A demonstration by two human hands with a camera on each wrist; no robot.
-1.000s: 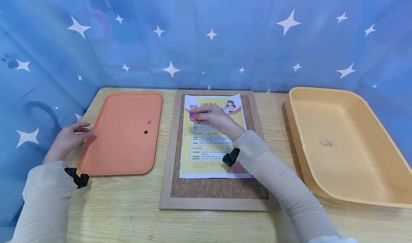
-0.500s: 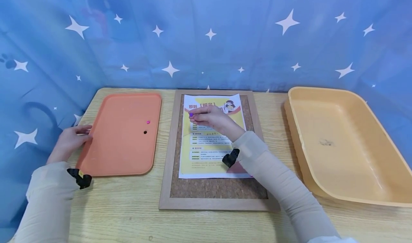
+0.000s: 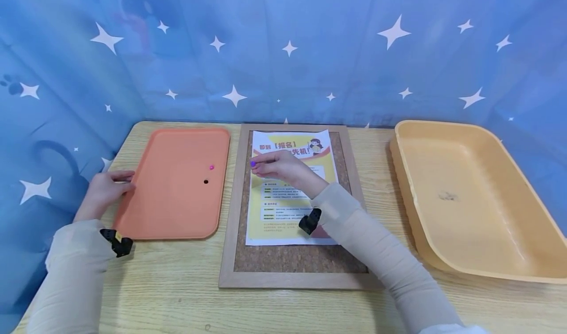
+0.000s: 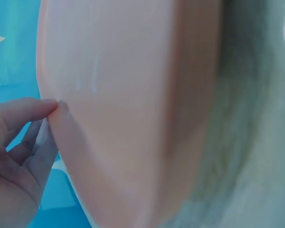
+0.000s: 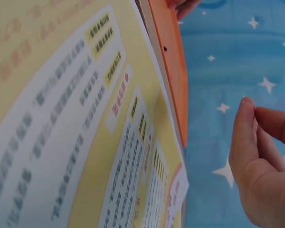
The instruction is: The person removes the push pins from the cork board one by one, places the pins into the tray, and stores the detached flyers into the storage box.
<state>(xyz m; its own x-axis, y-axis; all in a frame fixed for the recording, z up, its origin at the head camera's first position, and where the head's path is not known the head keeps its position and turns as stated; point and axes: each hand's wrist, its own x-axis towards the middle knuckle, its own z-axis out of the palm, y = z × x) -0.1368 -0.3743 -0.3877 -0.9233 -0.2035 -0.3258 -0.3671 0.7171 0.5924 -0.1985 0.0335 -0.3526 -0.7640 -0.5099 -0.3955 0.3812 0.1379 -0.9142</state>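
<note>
My left hand (image 3: 108,189) pinches the left rim of the orange tray (image 3: 177,208), thumb on the rim and fingers beneath, as the left wrist view shows. On the tray lie a pink pushpin (image 3: 211,167) and a black one. Over the top left part of a printed poster (image 3: 283,230), my right hand (image 3: 285,169) pinches a small purple pushpin (image 3: 253,164) between thumb and fingertips. The poster lies on a wood-framed cork board (image 3: 301,262); the right hand and forearm hide part of both. In the right wrist view, the right fingertips (image 5: 247,100) are held above the poster.
A deep yellow plastic bin (image 3: 469,235) stands at the right of the wooden table (image 3: 177,294). Behind the table hangs a blue curtain (image 3: 283,68) with white stars. The cork board lies between tray and bin.
My left hand, first just beside the tray, has taken its rim and shifted the tray a little right. The right hand has moved slightly left and toward me with the purple pushpin.
</note>
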